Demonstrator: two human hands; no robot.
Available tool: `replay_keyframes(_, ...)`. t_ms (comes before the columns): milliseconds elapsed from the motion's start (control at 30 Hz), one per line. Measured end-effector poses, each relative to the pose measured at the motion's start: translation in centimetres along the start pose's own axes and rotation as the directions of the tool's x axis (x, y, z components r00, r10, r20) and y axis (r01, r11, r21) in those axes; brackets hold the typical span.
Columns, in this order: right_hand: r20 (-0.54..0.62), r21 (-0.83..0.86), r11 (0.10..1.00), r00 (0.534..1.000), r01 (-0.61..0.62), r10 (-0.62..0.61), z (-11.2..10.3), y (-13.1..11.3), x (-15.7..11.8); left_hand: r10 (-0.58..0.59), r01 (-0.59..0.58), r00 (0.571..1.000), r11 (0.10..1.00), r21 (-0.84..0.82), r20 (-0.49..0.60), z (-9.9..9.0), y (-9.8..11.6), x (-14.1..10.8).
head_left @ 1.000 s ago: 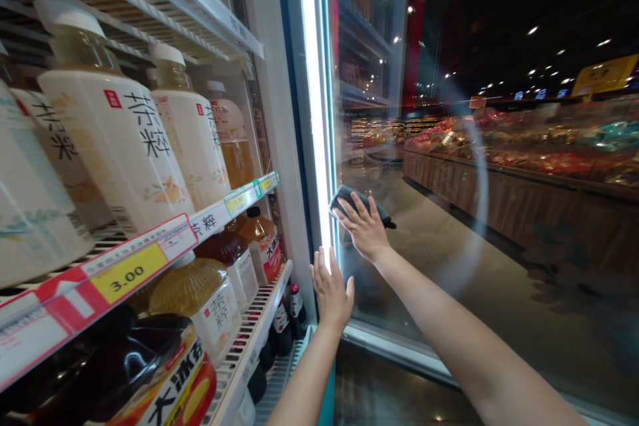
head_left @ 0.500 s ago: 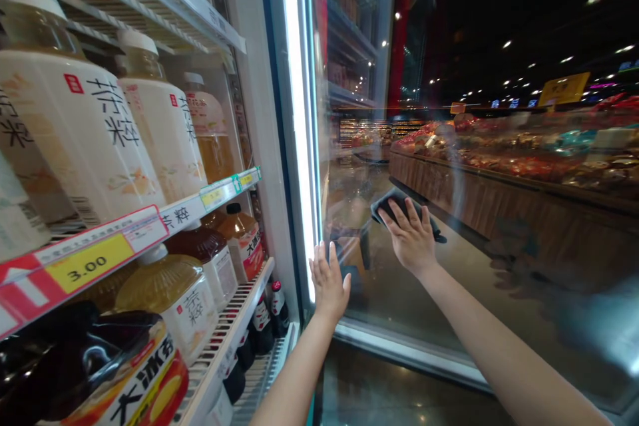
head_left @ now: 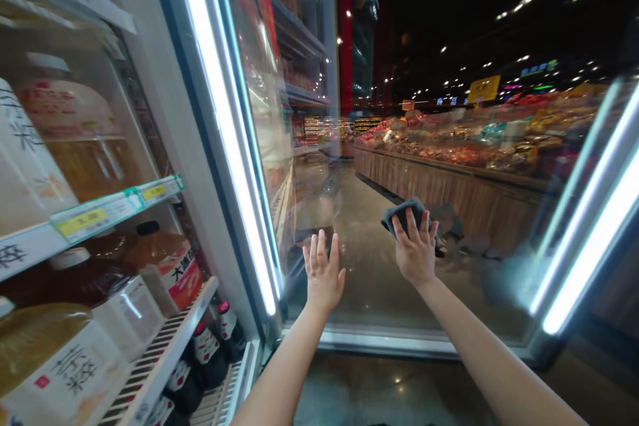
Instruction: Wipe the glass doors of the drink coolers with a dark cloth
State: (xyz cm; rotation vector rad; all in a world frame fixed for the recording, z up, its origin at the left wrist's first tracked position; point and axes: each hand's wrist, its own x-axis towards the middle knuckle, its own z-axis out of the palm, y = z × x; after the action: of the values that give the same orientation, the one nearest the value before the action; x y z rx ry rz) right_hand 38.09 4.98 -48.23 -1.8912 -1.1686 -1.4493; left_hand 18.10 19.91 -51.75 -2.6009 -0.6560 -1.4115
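My right hand [head_left: 417,254] lies over a dark grey cloth [head_left: 407,204], pressing it against the glass door [head_left: 364,293] with fingers somewhat spread. Parts of the cloth stick out above and beside the fingers. To its left, my left hand [head_left: 323,274] is held up with fingers stretched out and nothing in it, near the lower left part of the glass. Whether that palm touches the pane cannot be made out. A bright light strip [head_left: 234,126] runs up the left side of the door.
On the left, cooler shelves hold large tea bottles [head_left: 64,120], with small dark bottles [head_left: 207,346] lower down. A price rail [head_left: 94,216] edges one shelf. Through the glass shows a wood-sided display [head_left: 424,176] heaped with packaged goods. More light strips [head_left: 594,213] stand at right.
The view has swung right, bringing the door's right side and its light strips into sight. My left hand has moved off the door's left edge, over the glass. The right hand still holds the cloth.
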Motion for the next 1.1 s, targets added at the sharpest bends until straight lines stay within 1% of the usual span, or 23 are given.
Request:
replay_keyframes(67,-0.073,-0.003,0.999,0.996,-0.054,0.054,0.8,-1.4,1.8,0.054,-0.054,0.998,0.999,-0.004,-0.020,0.4,0.8,1.1)
replay_keyframes(100,-0.083,-0.004,0.999,0.996,-0.040,0.039,1.4,-2.3,1.8,0.073,-0.073,0.997,0.997,-0.009,-0.032,0.5,1.2,1.6)
replay_keyframes(167,-0.048,-0.008,0.998,0.997,0.056,-0.056,2.5,-3.5,0.1,0.085,-0.087,0.995,0.996,-0.023,-0.047,0.7,1.9,2.6)
replay_keyframes(233,0.037,-0.010,0.985,0.984,0.174,-0.173,2.9,-3.1,-3.2,0.095,-0.096,0.995,0.995,-0.032,-0.044,1.0,2.7,3.2)
replay_keyframes(267,0.075,-0.015,0.979,0.977,0.201,-0.200,2.7,-2.1,-4.9,0.109,-0.110,0.993,0.993,-0.034,-0.038,1.1,3.1,3.4)
replay_keyframes(300,0.101,-0.025,0.979,0.975,0.200,-0.197,2.2,-0.7,-6.3,0.130,-0.131,0.991,0.991,-0.034,-0.029,1.3,3.5,3.5)
replay_keyframes(367,0.114,-0.068,0.991,0.987,0.119,-0.111,0.6,3.0,-7.7,0.180,-0.181,0.984,0.983,-0.037,-0.008,1.7,4.3,3.8)
replay_keyframes(433,0.084,-0.123,0.992,0.996,-0.015,0.025,-1.3,6.7,-6.7,0.220,-0.219,0.976,0.975,-0.044,0.013,2.3,5.3,4.1)
replay_keyframes(500,0.031,-0.156,0.979,0.990,-0.133,0.140,-2.5,9.2,-4.1,0.240,-0.238,0.971,0.970,-0.055,0.025,2.8,6.4,4.5)
replay_keyframes(533,-0.002,-0.157,0.971,0.984,-0.178,0.180,-2.7,9.7,-2.7,0.245,-0.243,0.969,0.968,-0.059,0.024,3.2,6.9,4.8)
replay_keyframes(600,-0.070,-0.136,0.964,0.973,-0.228,0.220,-2.1,9.4,-0.7,0.256,-0.255,0.967,0.965,-0.062,0.012,3.8,8.1,5.3)
replay_keyframes(633,-0.095,-0.123,0.965,0.971,-0.230,0.220,-1.5,8.8,-0.5,0.264,-0.263,0.965,0.963,-0.060,0.004,4.1,8.7,5.5)
replay_keyframes(667,-0.106,-0.114,0.970,0.974,-0.213,0.201,-0.8,8.1,-0.9,0.272,-0.272,0.962,0.961,-0.056,-0.003,4.4,9.2,5.6)
replay_keyframes(700,-0.103,-0.111,0.978,0.981,-0.178,0.166,0.0,7.7,-2.0,0.279,-0.279,0.960,0.959,-0.051,-0.010,4.8,9.7,5.7)
replay_keyframes(767,-0.025,-0.118,0.992,0.999,-0.046,0.043,1.0,7.7,-5.4,0.291,-0.292,0.956,0.955,-0.044,-0.027,5.5,10.4,5.6)
replay_keyframes(800,0.032,-0.124,0.992,0.999,0.017,-0.013,1.2,8.4,-7.3,0.297,-0.298,0.954,0.953,-0.045,-0.039,5.8,10.6,5.6)
replay_keyframes(833,0.074,-0.135,0.990,0.997,0.041,-0.031,1.0,9.6,-9.1,0.304,-0.306,0.951,0.951,-0.048,-0.050,6.1,10.8,5.5)
replay_keyframes(867,0.092,-0.158,0.987,0.996,0.020,-0.006,0.6,11.0,-10.5,0.313,-0.316,0.948,0.947,-0.051,-0.061,6.3,11.0,5.4)
replay_keyframes(900,0.084,-0.185,0.982,0.995,-0.035,0.052,0.1,12.7,-11.3,0.323,-0.327,0.944,0.943,-0.056,-0.069,6.5,11.1,5.3)
replay_keyframes(933,0.066,-0.200,0.974,0.990,-0.106,0.121,-0.6,14.3,-11.5,0.330,-0.335,0.941,0.941,-0.058,-0.073,6.6,11.2,5.3)
replay_keyframes(967,0.037,-0.202,0.962,0.981,-0.182,0.193,-1.2,15.7,-11.0,0.333,-0.338,0.940,0.939,-0.059,-0.074,6.7,11.4,5.2)
replay_keyframes(1033,-0.035,-0.167,0.938,0.953,-0.303,0.302,-2.0,17.5,-8.5,0.329,-0.333,0.942,0.941,-0.060,-0.065,6.9,11.7,5.3)
replay_keyframes(1100,-0.109,-0.125,0.929,0.935,-0.349,0.337,-1.8,17.3,-5.6,0.321,-0.323,0.946,0.944,-0.062,-0.052,7.0,12.2,5.4)
